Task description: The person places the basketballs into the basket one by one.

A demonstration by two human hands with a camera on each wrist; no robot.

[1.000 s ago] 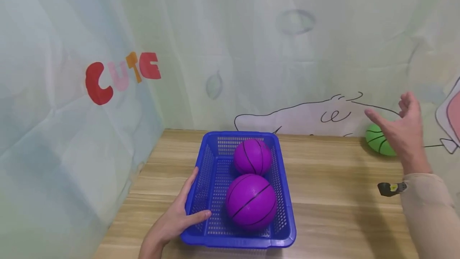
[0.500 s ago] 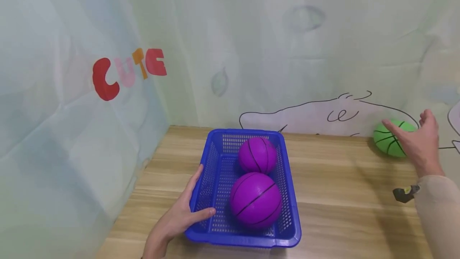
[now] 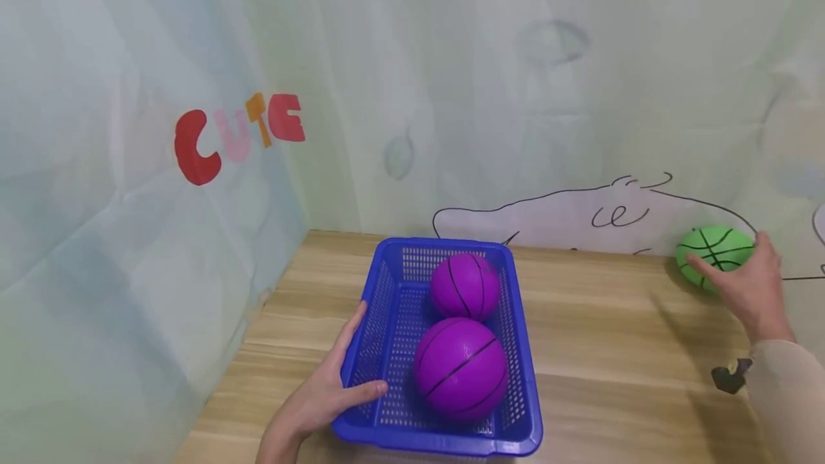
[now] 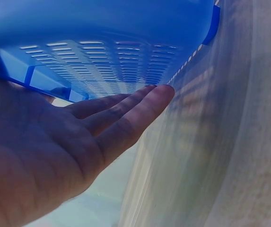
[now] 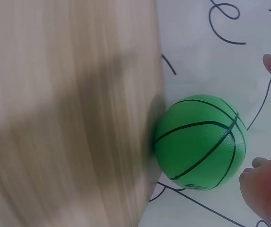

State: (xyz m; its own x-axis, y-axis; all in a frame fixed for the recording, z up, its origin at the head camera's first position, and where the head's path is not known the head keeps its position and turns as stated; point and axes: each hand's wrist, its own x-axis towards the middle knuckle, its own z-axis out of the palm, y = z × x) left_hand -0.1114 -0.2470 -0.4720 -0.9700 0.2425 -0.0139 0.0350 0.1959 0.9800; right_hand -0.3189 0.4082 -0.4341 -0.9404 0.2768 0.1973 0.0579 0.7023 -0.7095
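A blue plastic basket (image 3: 357, 407) with slotted walls rests on the table, holding a larger purple ball (image 3: 460, 367) near its front and a smaller purple ball (image 3: 465, 286) behind it. My left hand (image 3: 322, 392) holds the basket's left rim, thumb over the inside and fingers along the outer wall. Seen from the left wrist, those fingers (image 4: 126, 120) are straight beside the slotted wall. Far right, a green ball (image 3: 712, 249) with black lines lies against the back wall. My right hand (image 3: 750, 288) is spread just in front of it; the right wrist view shows a gap between fingers and ball (image 5: 201, 142).
The wood-grain table (image 3: 599, 349) ends at a pale back sheet (image 3: 361, 77) with a line drawing. A side sheet on the left carries coloured letters (image 3: 196, 147). Table surface stretches between the basket and the green ball.
My right hand has moved down and in toward the green ball. My left hand stays on the basket rim, and the balls have not moved. The head view has shifted slightly.
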